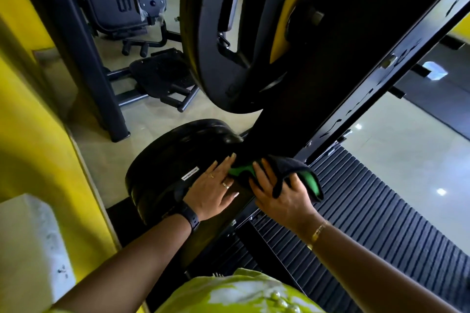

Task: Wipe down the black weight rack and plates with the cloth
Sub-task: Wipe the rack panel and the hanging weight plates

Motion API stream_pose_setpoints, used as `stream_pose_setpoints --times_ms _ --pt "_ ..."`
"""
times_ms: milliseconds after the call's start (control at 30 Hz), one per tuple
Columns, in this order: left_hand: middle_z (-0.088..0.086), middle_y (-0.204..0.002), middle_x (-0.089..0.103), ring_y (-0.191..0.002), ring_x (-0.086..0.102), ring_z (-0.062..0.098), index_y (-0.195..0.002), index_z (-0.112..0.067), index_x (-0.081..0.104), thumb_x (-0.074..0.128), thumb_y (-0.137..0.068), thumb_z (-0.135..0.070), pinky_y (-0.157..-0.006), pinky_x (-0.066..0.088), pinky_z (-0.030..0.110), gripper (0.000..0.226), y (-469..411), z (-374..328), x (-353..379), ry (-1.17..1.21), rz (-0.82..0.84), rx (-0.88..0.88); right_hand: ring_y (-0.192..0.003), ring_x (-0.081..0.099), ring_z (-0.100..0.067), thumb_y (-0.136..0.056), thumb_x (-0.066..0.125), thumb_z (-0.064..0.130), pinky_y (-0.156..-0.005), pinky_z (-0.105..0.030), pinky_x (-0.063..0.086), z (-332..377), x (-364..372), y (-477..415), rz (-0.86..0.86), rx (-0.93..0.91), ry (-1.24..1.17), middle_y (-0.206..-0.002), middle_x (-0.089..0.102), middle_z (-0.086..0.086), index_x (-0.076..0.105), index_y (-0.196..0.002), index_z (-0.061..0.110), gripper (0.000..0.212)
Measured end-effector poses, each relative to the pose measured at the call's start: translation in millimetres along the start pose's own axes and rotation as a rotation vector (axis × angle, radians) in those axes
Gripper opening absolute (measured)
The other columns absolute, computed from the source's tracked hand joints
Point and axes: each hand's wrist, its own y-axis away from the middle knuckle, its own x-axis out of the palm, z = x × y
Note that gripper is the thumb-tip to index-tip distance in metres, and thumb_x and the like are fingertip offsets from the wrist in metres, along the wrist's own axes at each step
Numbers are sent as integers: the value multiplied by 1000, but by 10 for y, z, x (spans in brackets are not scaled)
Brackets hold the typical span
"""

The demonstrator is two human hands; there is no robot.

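Observation:
The black weight rack [318,79] runs as a slanted upright from top right down to the floor. Low on it hangs a stack of black plates [167,160]; a larger black plate with yellow trim [203,40] hangs above. My left hand [216,188] lies flat with straight fingers across the lower plates and the rack's face. My right hand [279,193] grips a black and green cloth [302,173] and presses it against the upright, just right of my left hand.
A yellow wall [33,134] stands close on the left, with a white block [28,249] at its foot. Behind the plates are a black gym machine [109,0] and its footplate [160,73]. Ribbed black matting [368,211] covers the floor on the right, beside glossy tiles.

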Motion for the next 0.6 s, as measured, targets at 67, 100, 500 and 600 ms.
stream_pose_setpoints --times_ms 67,100,500,600 --pt "15 -154 31 -140 32 25 -131 -10 55 36 -95 -47 -114 23 39 55 61 79 10 -63 11 25 -125 51 -29 -73 72 36 -100 -47 32 -68 -103 -73 41 46 -6 -129 62 -7 69 -115 19 45" --pt "14 -153 34 -139 36 25 -136 -9 46 34 -95 -46 -113 24 41 57 84 121 6 -86 5 27 -125 51 -29 -72 72 38 -100 -47 30 -119 -168 -165 47 106 -19 -128 63 -7 71 -112 20 44" --pt "15 -144 49 -130 50 32 -143 -8 43 69 -82 -21 -109 35 47 68 244 538 -227 -201 -97 -220 -113 59 -28 -74 58 35 -97 -44 31 554 64 -506 313 88 -22 -122 65 -12 72 -113 19 45" --pt "14 -146 47 -132 47 34 -145 -13 35 75 -77 -12 -106 36 50 79 259 501 -194 -128 -93 -270 -104 64 -23 -67 59 33 -95 -43 32 930 155 -226 451 -114 -130 -109 71 -4 77 -97 22 37"
